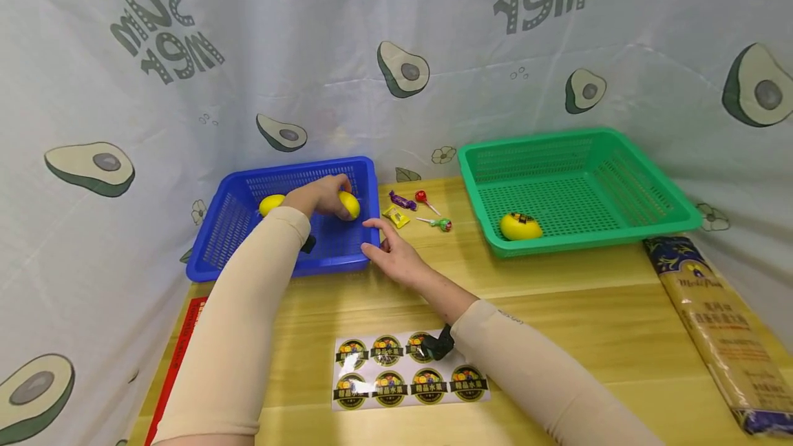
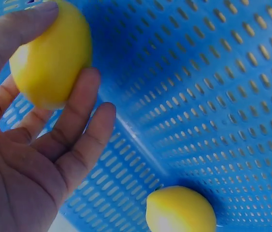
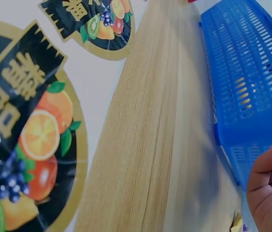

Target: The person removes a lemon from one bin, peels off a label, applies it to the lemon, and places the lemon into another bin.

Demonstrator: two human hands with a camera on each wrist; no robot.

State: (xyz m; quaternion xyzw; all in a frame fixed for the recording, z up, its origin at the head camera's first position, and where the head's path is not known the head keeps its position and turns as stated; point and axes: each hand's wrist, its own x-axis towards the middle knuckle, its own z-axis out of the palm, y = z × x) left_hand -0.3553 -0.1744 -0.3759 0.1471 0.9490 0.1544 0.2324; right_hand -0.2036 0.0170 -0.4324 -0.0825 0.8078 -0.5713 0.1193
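Observation:
My left hand (image 1: pixel 325 197) is inside the blue basket (image 1: pixel 337 265), its thumb and fingers holding a lemon (image 2: pixel 53 58). Another lemon (image 2: pixel 180 210) lies in the same basket, on the left in the head view, partly behind my left wrist. My right hand (image 1: pixel 399 257) is at the basket's right front corner, thumb and forefinger spread apart beside the rim. Whether its fingertips touch the rim, I cannot tell. A third lemon (image 1: pixel 520 226), with a dark label on top, sits in the green basket (image 1: pixel 595 246).
Between the baskets lie a purple-wrapped candy (image 1: pixel 403 200), a yellow-wrapped candy (image 1: pixel 396 216), a red lollipop (image 1: pixel 422 196) and a green lollipop (image 1: pixel 444 224). A sheet of round fruit stickers (image 1: pixel 409 372) lies in front. A long noodle-like package (image 1: pixel 719 329) lies at right, a red strip (image 1: pixel 176 363) at left.

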